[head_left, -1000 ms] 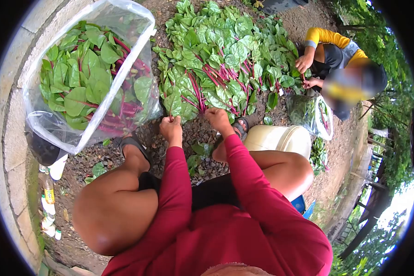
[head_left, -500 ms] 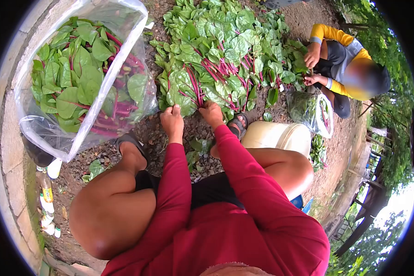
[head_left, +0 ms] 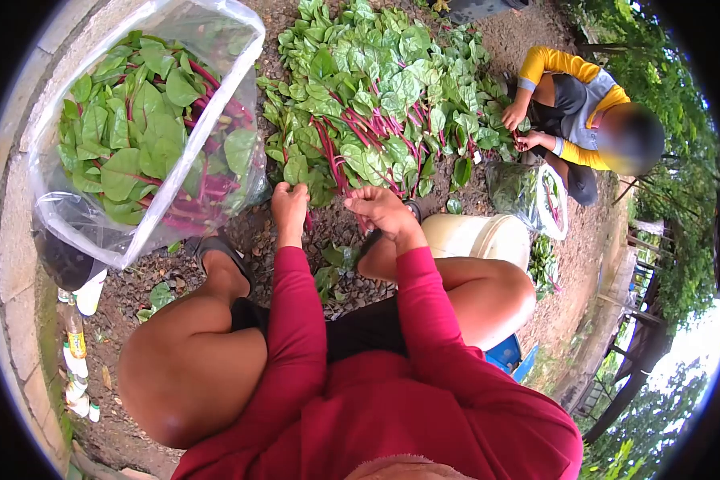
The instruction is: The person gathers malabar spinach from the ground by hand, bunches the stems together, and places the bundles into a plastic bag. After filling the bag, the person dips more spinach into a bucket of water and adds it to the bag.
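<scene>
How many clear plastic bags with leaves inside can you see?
2. A large bag on the left, beside the leaf pile; a smaller bag on the right, near the white bucket. More could be hidden.

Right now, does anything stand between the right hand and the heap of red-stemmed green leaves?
Nothing visible does. The right hand is at the near edge of the heap, by the red stems. The dark sandal and cream plastic bucket lie to its right, out of the way.
</scene>
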The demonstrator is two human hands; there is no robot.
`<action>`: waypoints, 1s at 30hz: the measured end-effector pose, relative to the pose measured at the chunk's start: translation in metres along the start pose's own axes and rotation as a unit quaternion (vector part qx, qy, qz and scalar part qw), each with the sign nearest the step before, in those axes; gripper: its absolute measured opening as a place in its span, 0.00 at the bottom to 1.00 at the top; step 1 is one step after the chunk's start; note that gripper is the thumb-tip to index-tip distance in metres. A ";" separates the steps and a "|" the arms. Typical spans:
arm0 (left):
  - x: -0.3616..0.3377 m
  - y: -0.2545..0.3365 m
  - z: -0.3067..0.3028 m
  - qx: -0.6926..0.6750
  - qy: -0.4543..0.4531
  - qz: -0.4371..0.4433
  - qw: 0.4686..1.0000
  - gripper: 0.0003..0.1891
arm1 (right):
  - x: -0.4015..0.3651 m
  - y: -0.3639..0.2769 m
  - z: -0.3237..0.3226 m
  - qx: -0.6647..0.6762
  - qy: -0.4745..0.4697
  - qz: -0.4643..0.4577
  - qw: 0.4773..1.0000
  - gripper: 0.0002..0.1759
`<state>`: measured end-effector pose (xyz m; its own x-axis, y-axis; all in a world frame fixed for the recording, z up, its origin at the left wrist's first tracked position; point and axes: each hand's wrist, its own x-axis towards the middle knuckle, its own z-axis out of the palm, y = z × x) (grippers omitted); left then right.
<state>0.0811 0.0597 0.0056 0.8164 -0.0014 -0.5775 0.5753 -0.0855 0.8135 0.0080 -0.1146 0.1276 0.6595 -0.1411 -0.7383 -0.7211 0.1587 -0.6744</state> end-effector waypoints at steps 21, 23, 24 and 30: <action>-0.016 0.043 -0.022 -0.128 -0.145 -0.189 0.963 0.27 | 0.039 0.010 0.067 -0.165 0.012 -0.125 0.978 0.08; -0.017 0.040 -0.027 -0.057 -0.149 -0.144 0.977 0.23 | 0.044 0.017 0.064 -0.190 -0.030 -0.117 0.974 0.09; -0.013 0.031 -0.026 -0.052 -0.143 -0.130 0.980 0.20 | 0.045 0.019 0.062 -0.202 -0.051 -0.114 0.971 0.09; 0.001 0.020 -0.025 0.218 0.034 0.055 0.974 0.15 | 0.092 0.048 0.020 -0.327 0.149 -0.062 0.931 0.24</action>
<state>0.0946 0.0831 0.0237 0.8822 0.0301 -0.4699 0.4194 -0.5040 0.7550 0.0380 -0.1004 0.0269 0.7279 -0.3986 -0.5579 -0.6831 -0.4920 -0.5397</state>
